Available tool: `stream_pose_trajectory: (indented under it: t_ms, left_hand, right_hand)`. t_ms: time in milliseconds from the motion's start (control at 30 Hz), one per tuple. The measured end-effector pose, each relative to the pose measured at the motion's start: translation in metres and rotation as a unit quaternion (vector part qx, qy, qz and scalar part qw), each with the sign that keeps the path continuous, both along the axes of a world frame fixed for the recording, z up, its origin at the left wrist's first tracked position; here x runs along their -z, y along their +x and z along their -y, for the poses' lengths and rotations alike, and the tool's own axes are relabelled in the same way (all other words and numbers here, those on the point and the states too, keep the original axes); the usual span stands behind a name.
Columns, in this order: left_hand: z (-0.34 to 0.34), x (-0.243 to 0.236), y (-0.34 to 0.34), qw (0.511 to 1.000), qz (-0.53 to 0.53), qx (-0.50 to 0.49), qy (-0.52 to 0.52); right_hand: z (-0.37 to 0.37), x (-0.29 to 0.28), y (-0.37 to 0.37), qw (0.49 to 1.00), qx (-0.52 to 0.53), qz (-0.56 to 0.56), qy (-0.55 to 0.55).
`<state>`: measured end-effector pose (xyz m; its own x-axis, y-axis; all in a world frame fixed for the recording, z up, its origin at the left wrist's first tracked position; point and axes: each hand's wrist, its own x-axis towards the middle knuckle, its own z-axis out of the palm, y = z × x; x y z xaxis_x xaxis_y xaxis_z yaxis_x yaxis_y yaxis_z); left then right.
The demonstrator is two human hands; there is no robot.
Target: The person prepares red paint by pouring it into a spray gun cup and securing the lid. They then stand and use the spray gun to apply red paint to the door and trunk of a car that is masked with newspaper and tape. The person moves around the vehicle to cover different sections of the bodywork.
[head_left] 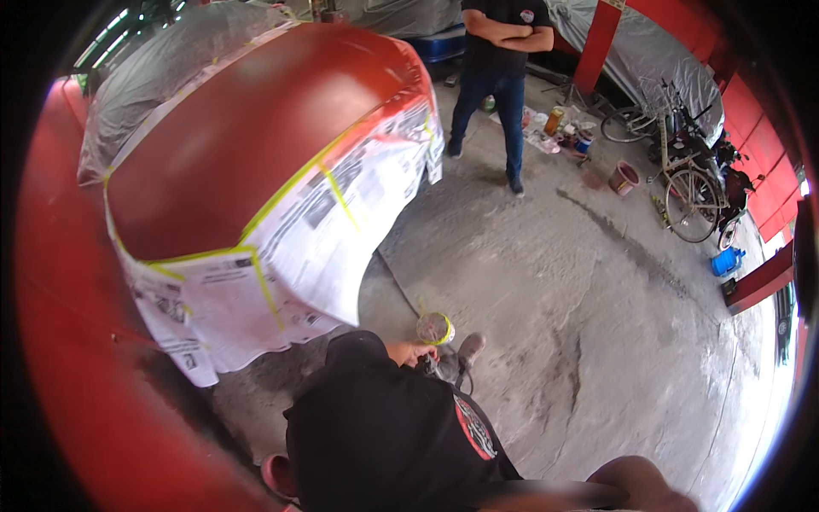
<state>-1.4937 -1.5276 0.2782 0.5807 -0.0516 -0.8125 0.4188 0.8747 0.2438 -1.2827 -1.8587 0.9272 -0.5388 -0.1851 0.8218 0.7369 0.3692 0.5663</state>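
Close in front of my body, my left hand is closed round a dark spray gun. A round cup with a yellow-green taped rim shows just beyond my fingers. A dark hose curves down beside the gun. Only part of my bare right arm appears at the lower edge; its hand is out of the picture. Ahead on the left is a car's dull red panel, apart from my hands. Yellow tape and printed masking paper border it, the paper hanging down its side.
A person with crossed arms stands beyond the panel. Plastic sheeting drapes behind it. Bicycles, a bucket, a blue jug and a red post stand right. A dark line crosses the concrete floor near the cup.
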Motion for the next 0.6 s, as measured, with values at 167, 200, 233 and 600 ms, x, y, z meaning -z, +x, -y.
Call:
stream_pose_trajectory:
  t_ms: [167, 200, 233, 600]
  left_hand:
    - [-0.070, -0.003, 0.179, 0.998, -0.032, 0.033, 0.042]
    - [-0.079, -0.001, 0.197, 0.997, -0.031, 0.045, 0.046]
    - [-0.086, -0.027, 0.238, 0.998, -0.004, 0.050, 0.032]
    - [-0.167, -0.066, 0.353, 0.978, -0.178, -0.099, 0.047]
  right_hand:
    - [-0.076, 0.113, 0.180, 0.847, 0.259, -0.402, -0.229]
    - [-0.112, 0.139, 0.198, 0.728, 0.338, -0.479, -0.356]
    - [-0.131, 0.184, 0.218, 0.644, 0.328, -0.559, -0.405]
    - [-0.170, 0.380, 0.412, 0.246, 0.240, -0.328, -0.880]
